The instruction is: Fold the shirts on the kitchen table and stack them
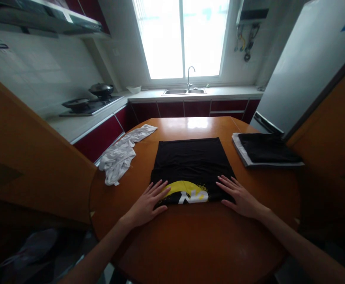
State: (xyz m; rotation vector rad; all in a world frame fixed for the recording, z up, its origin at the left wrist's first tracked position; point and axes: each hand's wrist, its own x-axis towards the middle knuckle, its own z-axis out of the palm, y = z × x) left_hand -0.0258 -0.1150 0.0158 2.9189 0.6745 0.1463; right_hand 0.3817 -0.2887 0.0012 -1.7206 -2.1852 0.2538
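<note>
A black T-shirt (190, 157) with a yellow and white print lies folded into a rough rectangle on the wooden table (196, 236). Its printed part faces up along the near edge. My left hand (150, 203) rests flat on the near left corner of the cloth, fingers spread. On the near right corner lies my right hand (239, 197), also flat with its fingers stretched out. Neither hand grips the fabric. Slight wrinkles run across the middle of the shirt.
A crumpled white garment (122, 154) lies at the table's left edge. Folded black and white clothes (267, 150) are stacked at the right. Beyond the table are a counter with a sink (175, 92), a stove with pans (101, 90) and a fridge (302, 59).
</note>
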